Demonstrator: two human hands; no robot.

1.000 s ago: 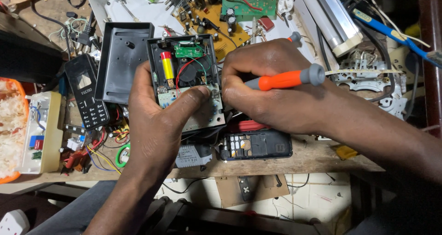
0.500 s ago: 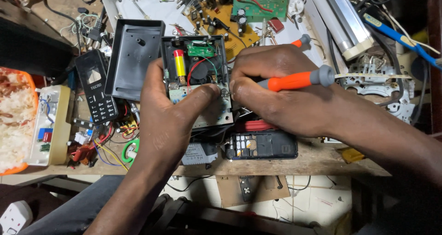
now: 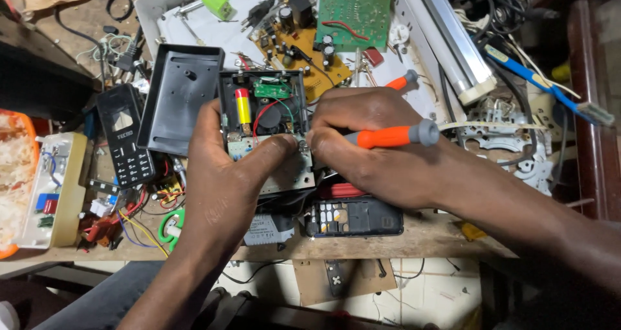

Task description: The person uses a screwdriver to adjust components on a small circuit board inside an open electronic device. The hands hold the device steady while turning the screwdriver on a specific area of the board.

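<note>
An opened small black device (image 3: 262, 120) is held over a cluttered workbench (image 3: 427, 236) while an orange-handled screwdriver (image 3: 388, 136) is pressed to its circuit board.

The device is seen with its back off: inside are a yellow and red cylindrical cell (image 3: 243, 107) on the left, a small green board (image 3: 270, 88) at the top, a round black part at the centre, and red and green wires looped across it; a pale circuit board is exposed along the lower edge. It is gripped by the left hand (image 3: 223, 168), thumb laid across the pale board. The screwdriver is clasped in the right hand (image 3: 369, 142), its tip hidden at the board. The detached black cover (image 3: 178, 100) is lying just to the left, beside a black keypad phone (image 3: 126, 136).
</note>
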